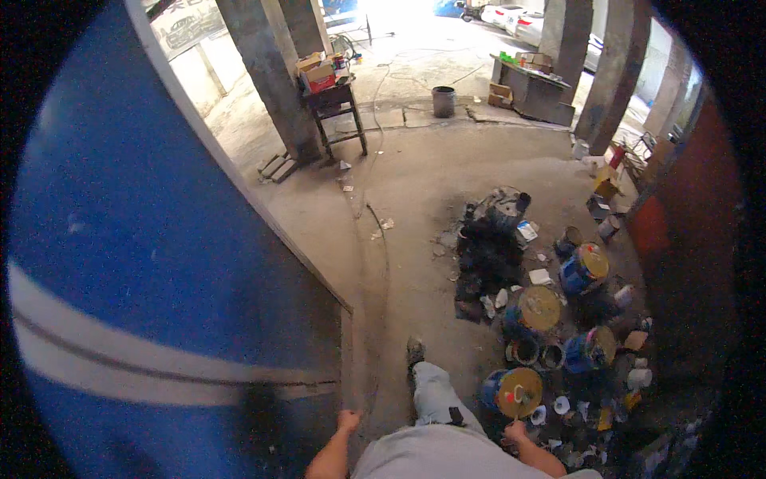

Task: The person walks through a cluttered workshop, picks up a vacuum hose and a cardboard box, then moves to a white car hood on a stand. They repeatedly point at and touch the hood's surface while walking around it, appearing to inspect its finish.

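My left hand is curled closed beside the lower edge of a large blue panel with a white band; nothing shows in its fingers. Low on the right, my right hand is closed too. A thin, short thing seems to stick up from it, too small to name. Just beyond that hand stands a blue drum with a yellowish lid. Whether the hand touches the drum, I cannot tell. My leg in pale trousers is stretched forward on the floor.
Several more drums, such as one blue drum, stand at the right amid cups and scraps. A black stained heap lies ahead. A hose runs along the floor. Farther off are a small stand, a bucket and concrete pillars.
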`<state>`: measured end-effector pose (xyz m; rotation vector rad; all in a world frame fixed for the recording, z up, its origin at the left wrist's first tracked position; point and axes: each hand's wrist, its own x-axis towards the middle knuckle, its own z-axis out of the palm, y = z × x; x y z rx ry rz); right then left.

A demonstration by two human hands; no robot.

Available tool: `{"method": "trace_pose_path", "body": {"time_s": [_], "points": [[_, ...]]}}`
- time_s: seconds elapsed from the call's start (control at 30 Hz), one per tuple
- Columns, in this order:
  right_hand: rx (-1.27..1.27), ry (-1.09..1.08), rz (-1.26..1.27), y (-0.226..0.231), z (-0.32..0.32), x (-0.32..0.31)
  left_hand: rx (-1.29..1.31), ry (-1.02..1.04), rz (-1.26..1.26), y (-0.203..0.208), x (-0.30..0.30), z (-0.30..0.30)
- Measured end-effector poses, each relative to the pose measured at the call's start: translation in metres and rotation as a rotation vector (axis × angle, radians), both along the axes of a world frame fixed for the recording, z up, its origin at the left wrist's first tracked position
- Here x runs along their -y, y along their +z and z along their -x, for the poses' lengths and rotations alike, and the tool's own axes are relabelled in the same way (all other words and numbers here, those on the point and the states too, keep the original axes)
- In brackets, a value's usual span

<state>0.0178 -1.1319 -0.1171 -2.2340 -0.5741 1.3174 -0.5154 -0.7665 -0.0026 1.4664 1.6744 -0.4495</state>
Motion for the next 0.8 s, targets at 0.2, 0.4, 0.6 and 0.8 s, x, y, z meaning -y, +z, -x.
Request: {"method": "trace_pose_path", "body": {"time_s": [0.2, 0.4, 0.6, 0.8], "points": [[-0.039, 0.281, -0.112, 0.087, -0.049, -0.263, -0.053, 0.437, 0.097, 0.0, -0.08, 0.009], [0.364, 0.51, 0.123, 0.227, -0.091, -0.661, 0.743, 1.117, -0.047, -0.043, -0.226, -0.047], [0.336, 0.486, -0.305, 0.293, -0.107, -0.936, 0.112, 0.71, 0.094, -0.064, -0.381, -0.133], [0.375, 0.523, -0.063, 0.271, -0.158, -0.998, -0.033, 0.491, 0.142, -0.026, -0.616, -0.222]]}}
